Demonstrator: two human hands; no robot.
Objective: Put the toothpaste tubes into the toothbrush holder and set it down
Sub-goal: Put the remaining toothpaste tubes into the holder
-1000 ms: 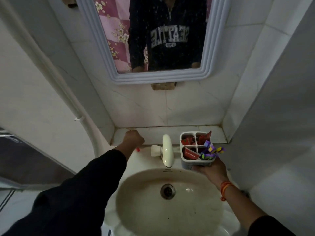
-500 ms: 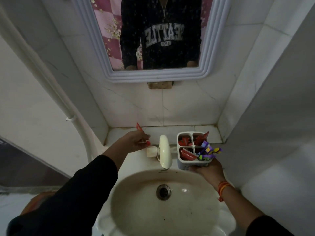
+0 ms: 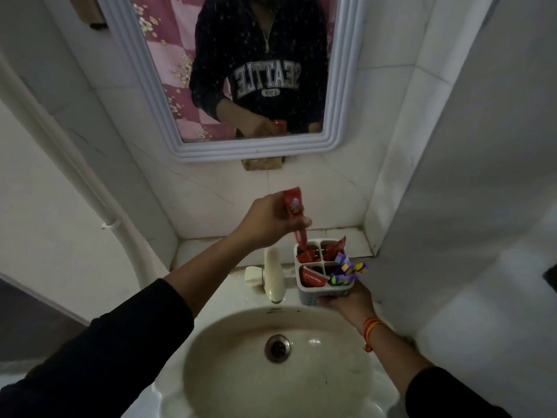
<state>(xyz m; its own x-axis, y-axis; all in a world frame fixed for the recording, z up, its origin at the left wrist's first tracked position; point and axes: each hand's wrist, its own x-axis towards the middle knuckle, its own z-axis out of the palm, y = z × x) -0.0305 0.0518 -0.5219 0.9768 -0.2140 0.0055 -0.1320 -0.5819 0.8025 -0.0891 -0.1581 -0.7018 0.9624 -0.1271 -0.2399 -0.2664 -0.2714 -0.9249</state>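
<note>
Cream porcelain fills the near part of the view: a round sink basin (image 3: 280,384) with a metal drain (image 3: 277,348) at its middle, and two dark sleeves reaching over its rim from either side. Beyond the basin, on the right, the right hand (image 3: 346,303) cups the underside of a white toothbrush holder (image 3: 324,292), fingers curled around its base and lifting it just above the sink's back edge; an orange thread band (image 3: 371,327) circles that wrist. The holder has four compartments. A red Colgate tube (image 3: 313,278) lies in the near-left one, purple and yellow toothbrushes (image 3: 346,271) lean out of the near-right one, and more red tubes stand in the two far ones. Just left of the holder rises a pale tap (image 3: 273,277). Higher and farther, the left hand (image 3: 268,221) pinches a red toothpaste tube (image 3: 297,217) between thumb and fingers, upright, its lower end dipping into the far-left compartment. Behind everything runs a tiled ledge (image 3: 355,241), then the wall, then a white-framed mirror (image 3: 334,122) reflecting a dark sweatshirt.
</note>
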